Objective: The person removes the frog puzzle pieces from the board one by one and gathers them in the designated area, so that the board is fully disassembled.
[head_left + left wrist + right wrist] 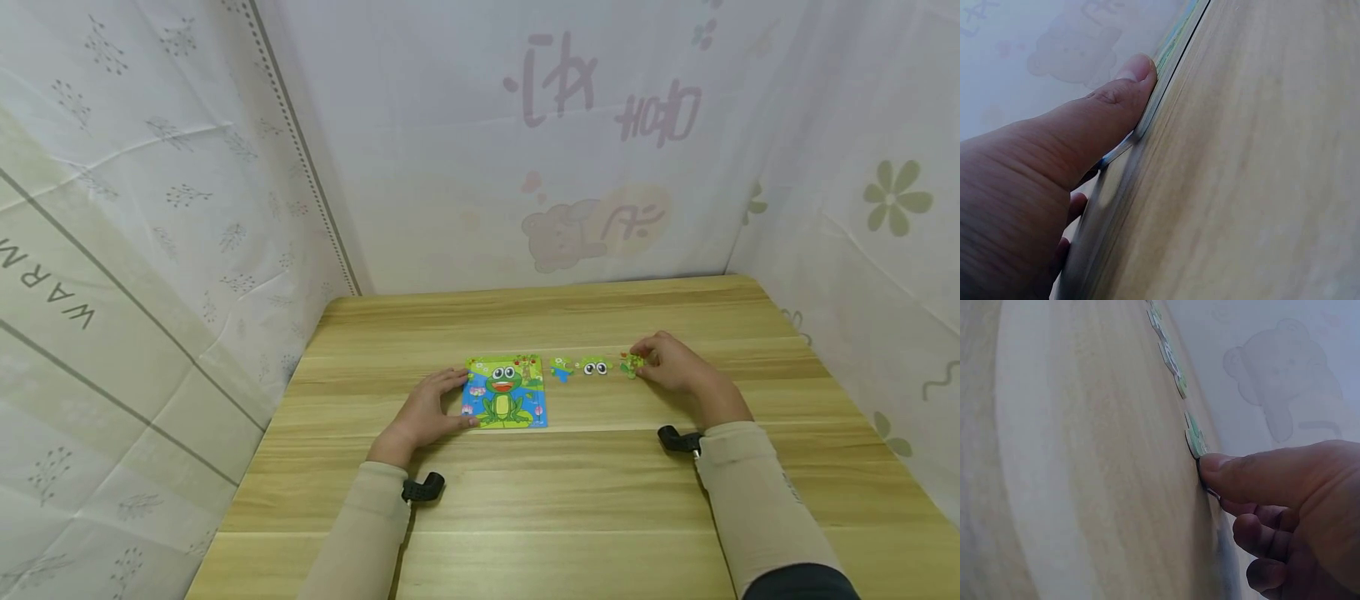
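Note:
A square frog jigsaw puzzle (504,393) lies flat on the table, a green frog against blue water. My left hand (431,408) rests at its left side, fingers along the left edge and thumb at the lower left corner. In the left wrist view the straight thumb (1110,103) touches the puzzle's edge. On the right, my right hand (675,367) pinches a green puzzle piece (631,364) between thumb and fingers, low at the tabletop. That piece (1194,437) is partly hidden behind the thumb in the right wrist view.
Between the puzzle and my right hand lie a piece with two frog eyes (596,367) and a green-and-blue piece (561,368). All are on a wooden table (525,500). Printed cloth (450,167) hangs behind the table and along both sides.

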